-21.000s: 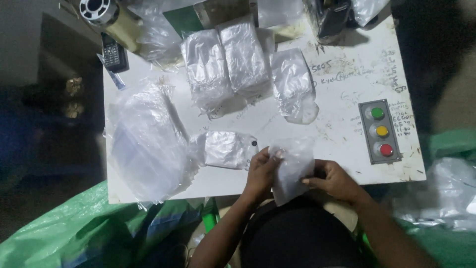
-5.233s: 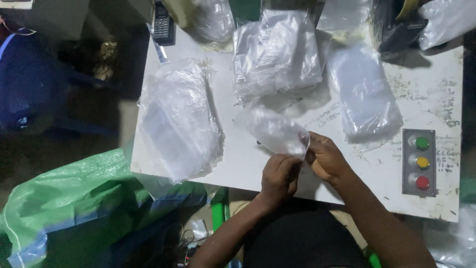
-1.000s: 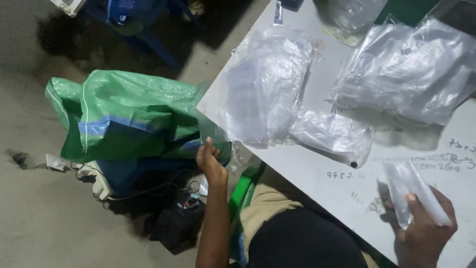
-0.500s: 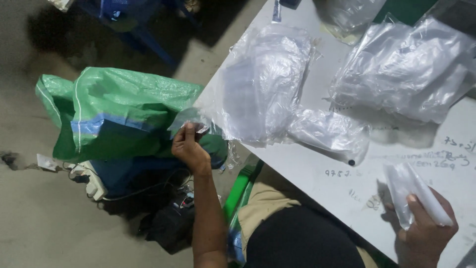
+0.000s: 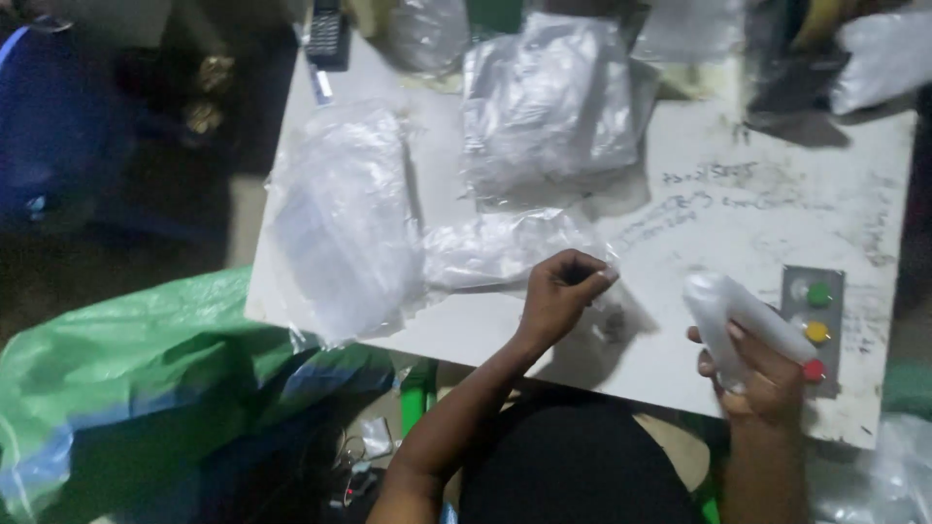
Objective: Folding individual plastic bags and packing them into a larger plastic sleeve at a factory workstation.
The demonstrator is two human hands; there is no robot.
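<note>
My left hand (image 5: pixel 561 289) is over the near edge of the white table (image 5: pixel 738 209), its fingers pinched together on the edge of a crumpled clear plastic bag (image 5: pixel 490 250) lying there. My right hand (image 5: pixel 762 372) is shut on a folded white plastic packet (image 5: pixel 733 311), held above the table's near right part, just left of a grey panel (image 5: pixel 815 311) with green, yellow and red buttons.
A stack of clear plastic bags (image 5: pixel 340 218) lies on the table's left side, and a pile of silvery packets (image 5: pixel 553 102) sits at the back. A dark handset (image 5: pixel 325 34) is at the far left corner. A green woven sack (image 5: pixel 146 359) lies on the floor to the left.
My left hand has come up from the green sack on the floor to the table and now pinches the crumpled bag. My right hand still holds the white packet. My view has swung right.
</note>
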